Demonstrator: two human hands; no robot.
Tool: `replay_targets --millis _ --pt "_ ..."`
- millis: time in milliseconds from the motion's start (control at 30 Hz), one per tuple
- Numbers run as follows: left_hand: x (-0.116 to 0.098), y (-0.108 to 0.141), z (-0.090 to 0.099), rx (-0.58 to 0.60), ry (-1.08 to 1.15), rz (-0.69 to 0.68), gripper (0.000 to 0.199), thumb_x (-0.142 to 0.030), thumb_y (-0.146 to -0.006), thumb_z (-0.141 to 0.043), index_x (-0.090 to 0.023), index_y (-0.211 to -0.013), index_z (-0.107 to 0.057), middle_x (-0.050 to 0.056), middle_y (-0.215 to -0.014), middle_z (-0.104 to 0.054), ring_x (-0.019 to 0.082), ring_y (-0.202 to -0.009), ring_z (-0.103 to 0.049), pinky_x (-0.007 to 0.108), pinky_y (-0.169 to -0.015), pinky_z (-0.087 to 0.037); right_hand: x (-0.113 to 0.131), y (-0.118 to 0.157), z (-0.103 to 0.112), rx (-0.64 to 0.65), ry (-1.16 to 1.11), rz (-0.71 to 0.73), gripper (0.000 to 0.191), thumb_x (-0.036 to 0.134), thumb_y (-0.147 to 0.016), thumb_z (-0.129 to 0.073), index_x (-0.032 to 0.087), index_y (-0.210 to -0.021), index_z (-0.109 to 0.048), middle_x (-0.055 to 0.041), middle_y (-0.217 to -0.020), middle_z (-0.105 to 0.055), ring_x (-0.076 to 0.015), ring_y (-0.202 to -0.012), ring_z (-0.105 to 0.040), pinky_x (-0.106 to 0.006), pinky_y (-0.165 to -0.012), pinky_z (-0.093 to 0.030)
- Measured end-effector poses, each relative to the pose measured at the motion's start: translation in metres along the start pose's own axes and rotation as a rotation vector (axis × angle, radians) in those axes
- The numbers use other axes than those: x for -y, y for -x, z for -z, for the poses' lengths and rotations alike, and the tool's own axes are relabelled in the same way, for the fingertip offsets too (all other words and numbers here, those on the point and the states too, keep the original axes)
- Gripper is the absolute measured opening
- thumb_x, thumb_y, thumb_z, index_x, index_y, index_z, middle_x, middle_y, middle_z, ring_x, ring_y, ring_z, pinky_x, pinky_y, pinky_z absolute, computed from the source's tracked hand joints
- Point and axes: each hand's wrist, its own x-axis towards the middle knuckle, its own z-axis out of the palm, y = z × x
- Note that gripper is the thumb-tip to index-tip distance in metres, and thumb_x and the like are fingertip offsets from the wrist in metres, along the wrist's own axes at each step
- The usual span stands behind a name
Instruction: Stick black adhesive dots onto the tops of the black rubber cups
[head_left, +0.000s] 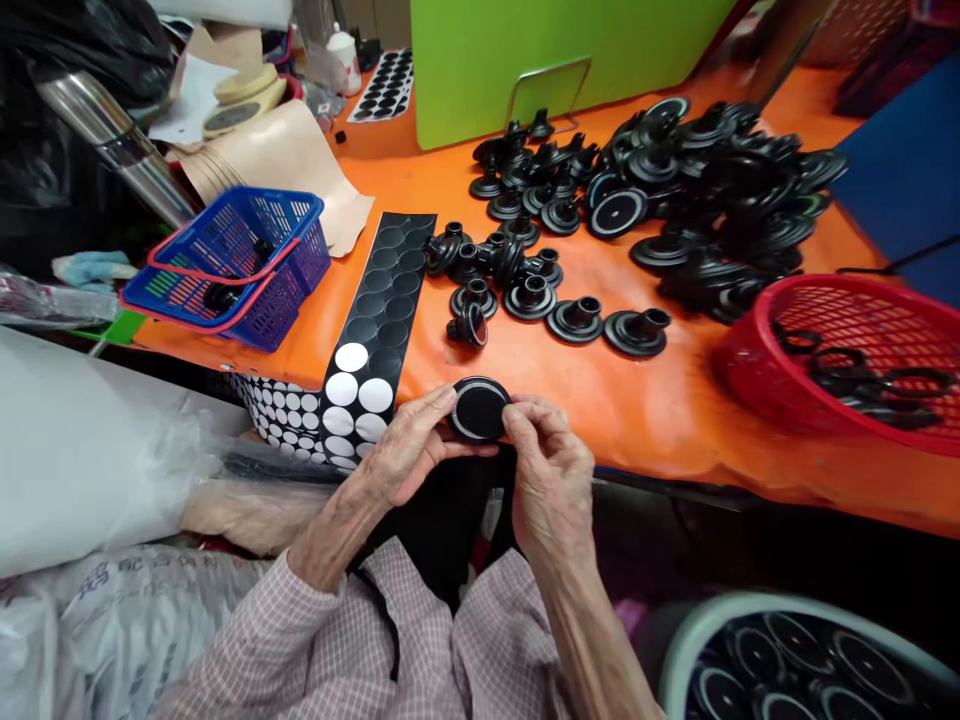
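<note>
The left hand (409, 445) and right hand (547, 460) are together, their fingers gripping the edge of a round black rubber disc (478, 410) just over the table's edge. Beside the left hand lies a strip of round black and white stickers (371, 340) on an orange table (675, 400). Ahead stand black flanged rubber parts (577, 320), with a blue plastic basket (225, 270) farther left and a red plastic basket (847, 350) farther right.

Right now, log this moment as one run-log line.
left hand: black disc | right hand: black disc | beside: sticker strip | ahead: black fittings
</note>
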Motion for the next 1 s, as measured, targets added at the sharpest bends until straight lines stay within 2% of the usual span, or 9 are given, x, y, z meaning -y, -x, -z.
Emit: replay_targets --millis 400,700,900,1000 --pt "0.0001 -0.0003 -0.001 -0.037 0.003 0.017 0.025 -0.027 -0.089 -0.055 -0.009 -0.099 -0.07 0.014 -0.104 -0.07 0.027 -0.097 -0.066 0.048 -0.085 -0.056 -0.0005 -0.0006 -0.0048 -0.028 0.096 0.032 0.021 0.039 -0.077 -0.065 0.018 -0.074 -0.061 -0.0023 -0.091 -0.055 -0.0158 -0.086 -0.056 -0.032 -0.078 -0.047" --pt "0.0034 0.0007 0.0003 -0.028 -0.079 -0.016 0.027 -0.029 -0.081 -0.068 -0.014 -0.103 -0.069 0.01 -0.11 -0.069 0.024 -0.099 -0.066 0.039 -0.083 -0.057 -0.0024 0.0025 -0.0084 -0.067 0.28 0.16 0.019 0.038 -0.083 -0.058 0.019 -0.078 -0.057 -0.0023 -0.09 -0.052 -0.0158 -0.082 -0.056 -0.032 -0.072 -0.051" --pt "0.0046 0.0007 -0.0009 -0.054 -0.109 -0.032 0.03 -0.031 -0.08 -0.069 -0.014 -0.105 -0.069 0.01 -0.108 -0.07 0.024 -0.098 -0.066 0.037 -0.081 -0.057 -0.0082 0.0056 -0.0097 -0.092 0.375 0.23 0.016 0.038 -0.086 -0.055 0.022 -0.086 -0.052 -0.0024 -0.09 -0.054 -0.0163 -0.081 -0.055 -0.036 -0.076 -0.052" --pt "0.006 0.0016 -0.0024 -0.048 -0.119 -0.033 0.032 -0.031 -0.081 -0.066 -0.015 -0.109 -0.066 0.01 -0.113 -0.068 0.023 -0.098 -0.066 0.035 -0.078 -0.057 -0.0074 0.0063 -0.0095 -0.096 0.316 0.172 0.024 0.04 -0.083 -0.06 0.022 -0.096 -0.052 -0.0035 -0.095 -0.058 -0.0166 -0.085 -0.058 -0.035 -0.078 -0.051"
